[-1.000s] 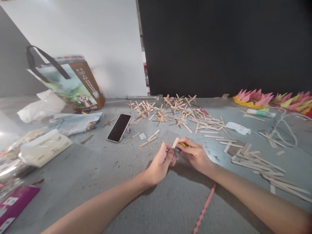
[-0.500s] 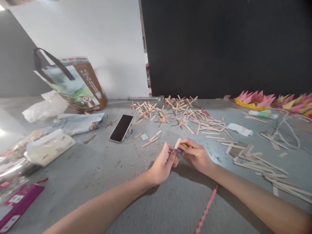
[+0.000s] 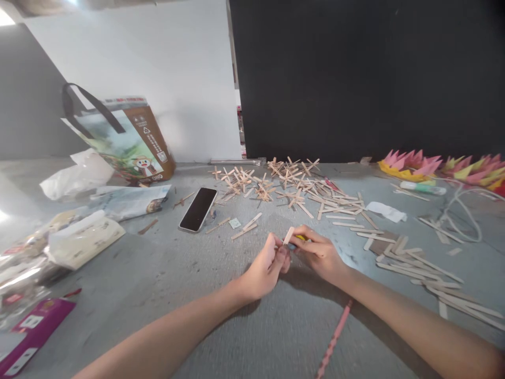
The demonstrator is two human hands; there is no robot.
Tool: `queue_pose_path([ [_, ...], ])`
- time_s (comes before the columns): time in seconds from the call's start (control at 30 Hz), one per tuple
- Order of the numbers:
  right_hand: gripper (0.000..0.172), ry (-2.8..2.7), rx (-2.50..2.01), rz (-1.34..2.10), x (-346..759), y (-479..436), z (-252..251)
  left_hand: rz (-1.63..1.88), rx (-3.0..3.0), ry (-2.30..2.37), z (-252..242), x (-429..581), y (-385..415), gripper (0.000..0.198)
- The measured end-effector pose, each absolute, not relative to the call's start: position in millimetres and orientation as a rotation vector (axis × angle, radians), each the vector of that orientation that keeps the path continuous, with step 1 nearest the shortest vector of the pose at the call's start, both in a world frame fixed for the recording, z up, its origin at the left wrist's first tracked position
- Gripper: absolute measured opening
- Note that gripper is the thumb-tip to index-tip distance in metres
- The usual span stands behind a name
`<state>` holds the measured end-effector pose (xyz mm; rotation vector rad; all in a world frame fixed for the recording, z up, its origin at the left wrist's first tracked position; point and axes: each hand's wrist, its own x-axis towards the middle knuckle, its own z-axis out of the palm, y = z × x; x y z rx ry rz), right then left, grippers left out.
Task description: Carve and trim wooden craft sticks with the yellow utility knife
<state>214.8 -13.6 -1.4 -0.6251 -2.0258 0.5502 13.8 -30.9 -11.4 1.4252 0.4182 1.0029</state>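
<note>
My left hand (image 3: 263, 269) and my right hand (image 3: 320, 255) meet low over the grey floor (image 3: 189, 295), fingertips touching. Both are closed. Between them stands a short wooden stick (image 3: 288, 235), pinched by the left fingers. The right fingers wrap a small tool with a yellow part (image 3: 301, 238), mostly hidden. A pile of crossed wooden sticks (image 3: 284, 181) lies beyond the hands. Longer loose sticks (image 3: 414, 260) lie to the right.
A black phone (image 3: 198, 208) lies left of the hands. A printed bag (image 3: 126, 138), plastic wrappers (image 3: 77, 173) and a purple box (image 3: 29, 329) sit at the left. Pink and yellow paper flowers (image 3: 434, 162), a glue tube (image 3: 422, 186) and a white cable (image 3: 465, 210) are at the right. A pink rod (image 3: 335, 337) lies near.
The hands have stayed together on the stick with only slight finger shifts. The camera has tilted a little, so the scene has drifted to the right and down.
</note>
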Motion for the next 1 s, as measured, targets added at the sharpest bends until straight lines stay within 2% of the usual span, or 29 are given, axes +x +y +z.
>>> queue_pose_path([
  [0.6, 0.044, -2.036, -0.615, 0.613, 215.8, -12.0, -2.5, 1.048, 1.379, 0.402, -13.2, 15.0, -31.4, 0.029],
  [1.0, 0.037, -2.019, -0.631, 0.599, 212.1, -11.9, 1.8, 1.086, 1.364, 0.380, -6.2, 16.5, -33.2, 0.028],
])
